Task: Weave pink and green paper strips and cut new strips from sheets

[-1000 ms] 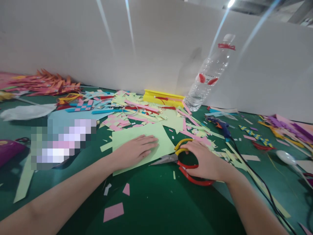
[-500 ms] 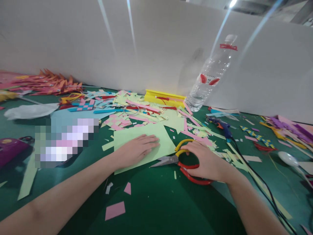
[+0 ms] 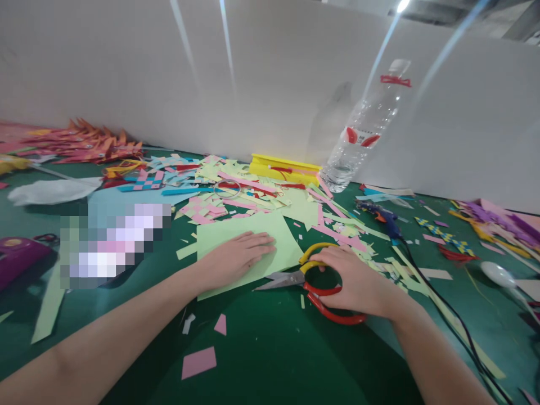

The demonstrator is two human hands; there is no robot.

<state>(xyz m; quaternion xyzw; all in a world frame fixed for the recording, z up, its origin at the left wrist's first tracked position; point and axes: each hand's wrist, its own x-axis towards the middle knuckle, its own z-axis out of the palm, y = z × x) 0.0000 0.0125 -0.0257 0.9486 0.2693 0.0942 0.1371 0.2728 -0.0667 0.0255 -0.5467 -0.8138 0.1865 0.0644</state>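
A light green sheet of paper [image 3: 282, 242] lies on the green table. Flat on top of it rests my left hand [image 3: 236, 257], palm down, fingers stretched toward the right. My right hand [image 3: 352, 278] grips scissors [image 3: 291, 279] with yellow and red handles, its fingers wrapped at the loops. The blades are slightly apart and point left, along the near edge of the sheet.
Paper scraps [image 3: 236, 180] in green, pink and blue lie behind the sheet. A plastic bottle [image 3: 363, 135] leans against the white wall. At right are a blue glue gun [image 3: 386, 220] with a black cable and a white spoon [image 3: 498, 274]. Pink scraps [image 3: 199, 363] lie in front.
The scissors have shifted slightly left and toward me, with my right hand still round the handles. My left hand has stayed flat on the sheet.
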